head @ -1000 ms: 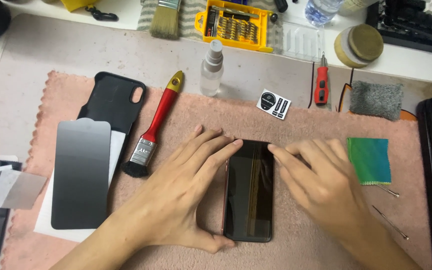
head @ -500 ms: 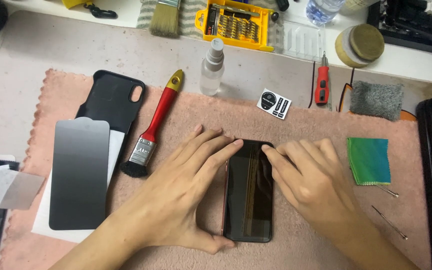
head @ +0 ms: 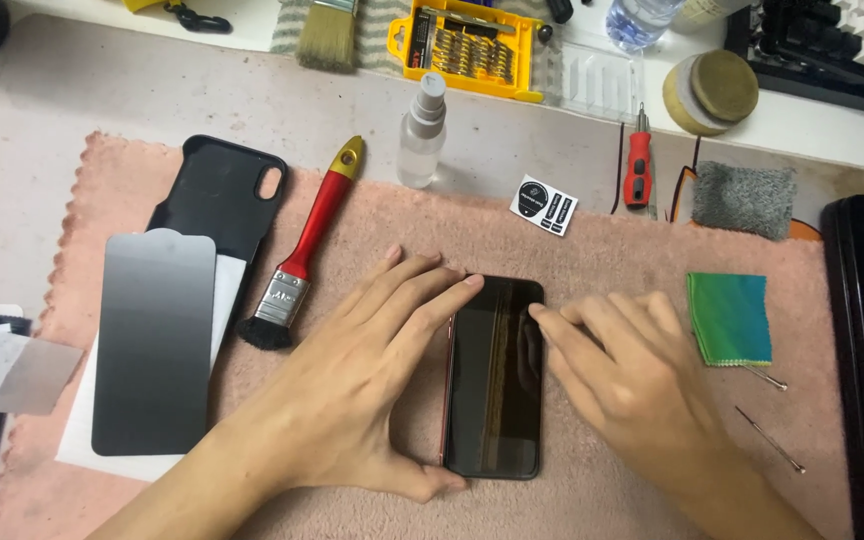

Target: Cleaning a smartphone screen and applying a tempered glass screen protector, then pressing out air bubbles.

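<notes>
A black smartphone (head: 494, 385) lies face up on a pink cloth mat (head: 592, 245). My left hand (head: 357, 380) rests flat along its left edge, index fingertip on the top left corner and thumb at the bottom left corner. My right hand (head: 627, 375) lies on the mat at the phone's right side, its index fingertip touching the upper right edge of the screen. Neither hand grips anything.
Left of the phone lie a red-handled brush (head: 302, 250), a black phone case (head: 217, 195) and a dark screen protector sheet (head: 152, 350). A spray bottle (head: 422, 135), yellow bit set (head: 472, 45), red screwdriver (head: 637, 165), grey pad (head: 744, 198), green cloth (head: 730, 318) and two pins (head: 770, 440) surround the mat.
My right hand has slid a little down and left, its index fingertip now on the phone's upper right edge. My left hand and the phone have stayed put.
</notes>
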